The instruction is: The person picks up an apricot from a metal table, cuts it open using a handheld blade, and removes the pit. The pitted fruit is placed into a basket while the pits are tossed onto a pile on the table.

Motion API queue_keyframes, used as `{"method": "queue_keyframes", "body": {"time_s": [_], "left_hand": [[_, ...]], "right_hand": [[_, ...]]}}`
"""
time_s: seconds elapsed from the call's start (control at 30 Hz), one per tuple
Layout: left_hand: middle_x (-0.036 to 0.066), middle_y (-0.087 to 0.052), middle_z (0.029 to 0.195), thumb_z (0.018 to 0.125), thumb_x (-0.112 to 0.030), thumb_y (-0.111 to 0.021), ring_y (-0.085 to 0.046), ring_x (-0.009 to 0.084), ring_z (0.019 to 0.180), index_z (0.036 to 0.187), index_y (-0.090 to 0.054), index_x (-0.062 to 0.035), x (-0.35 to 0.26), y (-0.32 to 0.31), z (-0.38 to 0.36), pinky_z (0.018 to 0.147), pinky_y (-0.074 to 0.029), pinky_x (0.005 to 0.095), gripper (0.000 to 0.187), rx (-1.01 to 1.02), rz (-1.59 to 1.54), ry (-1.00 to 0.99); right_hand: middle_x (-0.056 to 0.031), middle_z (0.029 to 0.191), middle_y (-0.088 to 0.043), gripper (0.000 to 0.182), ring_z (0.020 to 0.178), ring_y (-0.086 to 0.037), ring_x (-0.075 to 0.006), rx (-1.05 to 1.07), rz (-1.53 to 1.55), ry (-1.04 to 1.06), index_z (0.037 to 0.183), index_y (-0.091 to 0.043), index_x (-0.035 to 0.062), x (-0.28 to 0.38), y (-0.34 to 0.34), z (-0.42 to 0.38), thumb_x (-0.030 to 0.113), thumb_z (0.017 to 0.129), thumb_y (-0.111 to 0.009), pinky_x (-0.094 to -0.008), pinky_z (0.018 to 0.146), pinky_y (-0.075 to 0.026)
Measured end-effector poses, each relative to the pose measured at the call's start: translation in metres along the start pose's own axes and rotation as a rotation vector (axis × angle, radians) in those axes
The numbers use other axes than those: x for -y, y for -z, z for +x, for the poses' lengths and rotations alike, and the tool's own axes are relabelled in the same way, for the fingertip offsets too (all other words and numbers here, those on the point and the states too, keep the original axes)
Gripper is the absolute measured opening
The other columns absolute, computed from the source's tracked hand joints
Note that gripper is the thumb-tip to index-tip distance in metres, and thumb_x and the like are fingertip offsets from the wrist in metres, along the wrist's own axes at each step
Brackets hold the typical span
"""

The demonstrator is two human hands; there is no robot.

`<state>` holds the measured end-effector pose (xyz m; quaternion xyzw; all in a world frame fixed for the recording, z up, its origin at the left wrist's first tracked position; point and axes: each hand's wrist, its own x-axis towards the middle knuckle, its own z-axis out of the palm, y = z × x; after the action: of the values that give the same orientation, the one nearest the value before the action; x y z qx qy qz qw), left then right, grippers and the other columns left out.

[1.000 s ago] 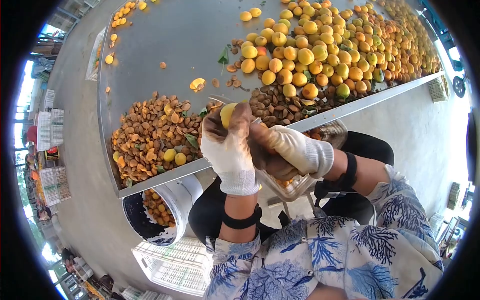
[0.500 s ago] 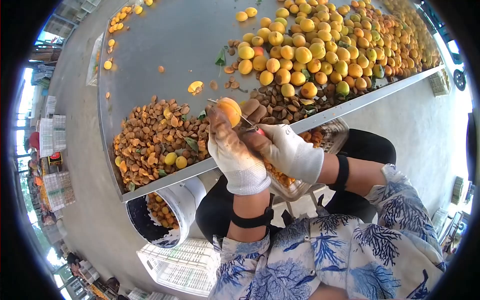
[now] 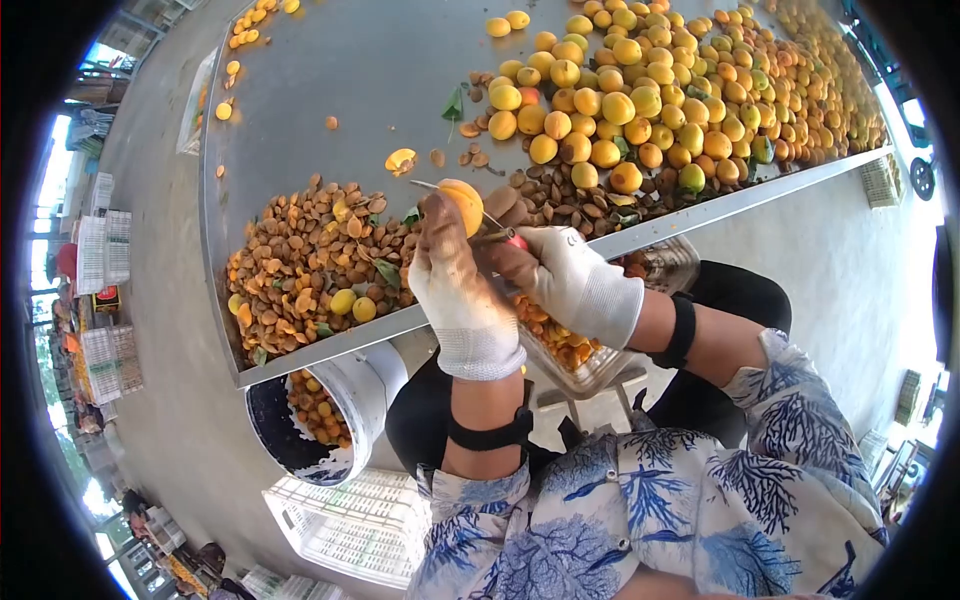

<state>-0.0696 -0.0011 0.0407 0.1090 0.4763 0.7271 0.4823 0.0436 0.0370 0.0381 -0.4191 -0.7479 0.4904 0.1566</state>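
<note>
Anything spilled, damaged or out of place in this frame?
One cut orange apricot half lies alone on the bare grey metal table, apart from the brown pit pile. A few stray yellow apricots sit among those pits. Nothing else stands out.

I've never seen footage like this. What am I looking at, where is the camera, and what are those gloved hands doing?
The camera sits on a person's head, looking down at their own two gloved hands; no machine is involved. The left hand holds an apricot. The right hand holds a small knife against it. On the metal table lie a heap of whole apricots and a pile of brown pits. Below the table edge stand a white bucket and a wire basket.
</note>
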Motion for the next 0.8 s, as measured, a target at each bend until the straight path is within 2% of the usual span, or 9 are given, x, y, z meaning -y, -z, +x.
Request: {"method": "queue_keyframes", "body": {"time_s": [0.13, 0.33, 0.47, 0.5, 0.6, 0.67, 0.73, 0.77, 0.8], "left_hand": [[0.028, -0.066, 0.104, 0.096, -0.048, -0.059, -0.068, 0.0339, 0.088, 0.12, -0.052, 0.0026, -0.003, 0.001, -0.001, 0.079, -0.056, 0.0426, 0.057, 0.002, 0.029, -0.038], [0.026, -0.067, 0.102, 0.095, -0.048, -0.059, -0.068, 0.0346, 0.089, 0.118, -0.053, 0.0022, -0.001, 0.003, 0.003, 0.081, -0.056, 0.0444, 0.056, 0.039, 0.015, 0.092], [0.022, -0.067, 0.1, 0.096, -0.046, -0.059, -0.068, 0.0335, 0.086, 0.112, -0.056, -0.0006, -0.001, -0.006, 0.001, 0.082, -0.055, 0.0437, 0.048, 0.066, -0.041, -0.013], [0.021, -0.067, 0.1, 0.097, -0.044, -0.058, -0.068, 0.0327, 0.085, 0.111, -0.057, -0.0012, -0.004, -0.009, -0.002, 0.082, -0.055, 0.0436, 0.045, 0.045, -0.038, 0.019], [0.02, -0.067, 0.099, 0.097, -0.042, -0.057, -0.067, 0.0313, 0.083, 0.11, -0.057, -0.0014, 0.004, -0.003, 0.002, 0.08, -0.056, 0.0429, 0.042, 0.019, 0.01, -0.024], [0.02, -0.067, 0.099, 0.097, -0.041, -0.057, -0.067, 0.0307, 0.082, 0.111, -0.057, -0.0012, 0.008, 0.003, 0.005, 0.079, -0.056, 0.0421, 0.042, 0.014, 0.055, -0.111], [0.02, -0.067, 0.099, 0.098, -0.042, -0.055, -0.067, 0.0302, 0.082, 0.115, -0.055, -0.0002, 0.0, -0.001, -0.003, 0.077, -0.057, 0.04, 0.045, 0.014, 0.05, 0.019], [0.02, -0.067, 0.099, 0.098, -0.042, -0.055, -0.067, 0.0302, 0.082, 0.115, -0.055, -0.0002, -0.004, -0.001, -0.007, 0.077, -0.057, 0.04, 0.045, 0.013, 0.054, 0.026], [0.019, -0.067, 0.099, 0.098, -0.042, -0.054, -0.068, 0.0304, 0.082, 0.115, -0.055, 0.0003, -0.01, -0.001, -0.01, 0.077, -0.057, 0.0392, 0.046, 0.09, -0.084, 0.177]], "right_hand": [[0.0, 0.06, -0.055, 0.065, 0.051, -0.051, -0.0113, 0.304, 0.563, -0.128, 0.086, -0.062, 0.0023, 0.006, 0.01, -0.002, 0.065, 0.096, -0.048, -0.0264, 0.046, -0.038], [-0.01, 0.07, -0.065, 0.058, 0.066, -0.064, -0.024, 0.237, 0.385, -0.087, 0.094, -0.066, -0.0035, -0.002, 0.023, 0.0, 0.053, 0.099, -0.053, -0.037, 0.065, -0.051], [-0.0242, 0.083, -0.067, 0.047, 0.085, -0.069, -0.0365, 0.047, -0.151, 0.005, 0.098, -0.067, -0.0016, 0.005, 0.024, -0.003, 0.044, 0.099, -0.056, -0.0419, 0.071, -0.052], [-0.0157, 0.075, -0.068, 0.046, 0.07, -0.066, -0.0207, -0.002, -0.157, 0.054, 0.101, -0.069, -0.0013, 0.004, 0.017, -0.002, 0.043, 0.099, -0.058, -0.0371, 0.065, -0.052], [-0.0113, 0.074, -0.068, 0.052, 0.065, -0.063, -0.0208, 0.17, 0.289, -0.082, 0.102, -0.068, -0.0017, 0.01, 0.011, -0.002, 0.049, 0.099, -0.056, -0.0376, 0.065, -0.052], [-0.0031, 0.063, -0.059, 0.058, 0.05, -0.051, -0.0151, 0.123, 0.481, 0.045, 0.093, -0.066, -0.001, -0.001, 0.003, 0.0, 0.056, 0.098, -0.053, -0.0326, 0.049, -0.045], [0.0047, 0.055, -0.046, 0.057, 0.041, -0.037, -0.0067, 0.608, 1.065, -0.469, 0.081, -0.06, 0.0044, 0.006, 0.023, -0.007, 0.058, 0.098, -0.052, -0.0242, 0.038, -0.029], [0.0082, 0.052, -0.034, 0.054, 0.039, -0.027, -0.002, 0.539, 1.089, -0.52, 0.075, -0.055, 0.0109, 0.015, 0.021, -0.013, 0.06, 0.098, -0.05, -0.0201, 0.037, -0.016], [0.0082, 0.052, -0.034, 0.054, 0.039, -0.027, -0.002, 0.535, 1.096, -0.526, 0.075, -0.055, 0.0109, 0.012, 0.023, -0.014, 0.06, 0.098, -0.05, -0.0201, 0.037, -0.016]]}}
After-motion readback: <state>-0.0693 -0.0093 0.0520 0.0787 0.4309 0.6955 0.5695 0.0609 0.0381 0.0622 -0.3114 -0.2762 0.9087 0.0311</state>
